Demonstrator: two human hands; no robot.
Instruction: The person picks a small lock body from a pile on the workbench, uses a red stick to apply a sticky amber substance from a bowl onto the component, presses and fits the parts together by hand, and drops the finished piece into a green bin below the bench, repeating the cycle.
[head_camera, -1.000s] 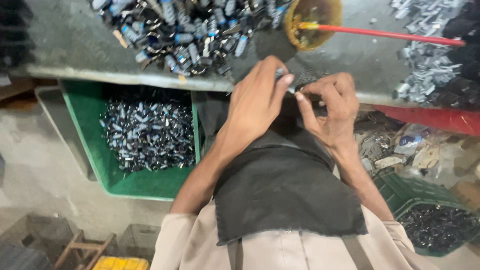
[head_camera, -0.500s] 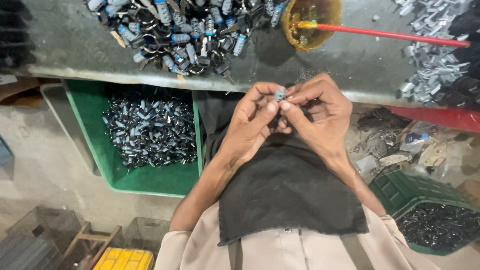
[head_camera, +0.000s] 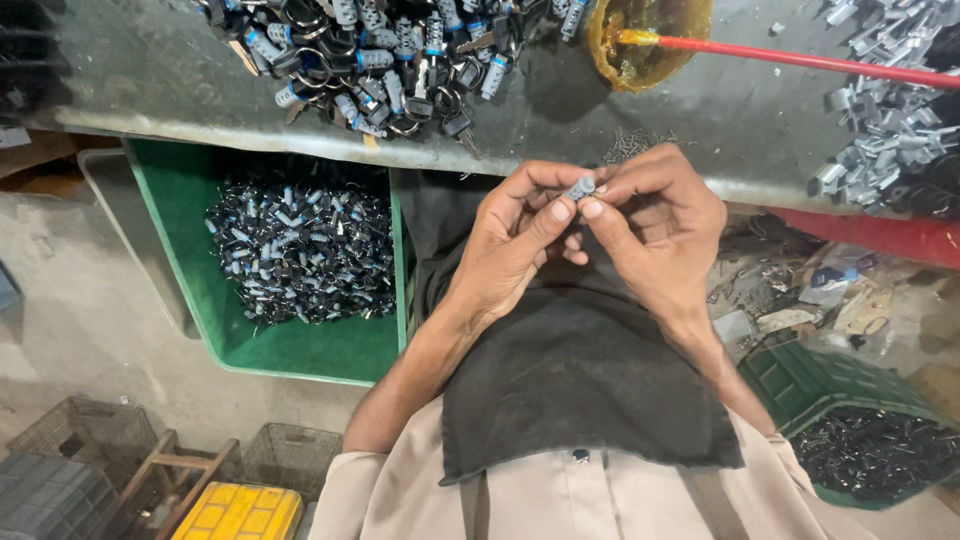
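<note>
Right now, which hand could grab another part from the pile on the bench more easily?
Probably the left hand. The pile of dark and silvery parts lies up on its side of the bench, while the right hand sits farther over. Both hands pinch the small grey part, so one must let go first.

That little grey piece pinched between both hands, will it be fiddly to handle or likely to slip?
Probably stiff: the small grey piece keeps its blocky shape between the fingertips. Likely light, since the left hand and right hand pinch it by the tips alone. Its smallness suggests it drops easily.
</note>
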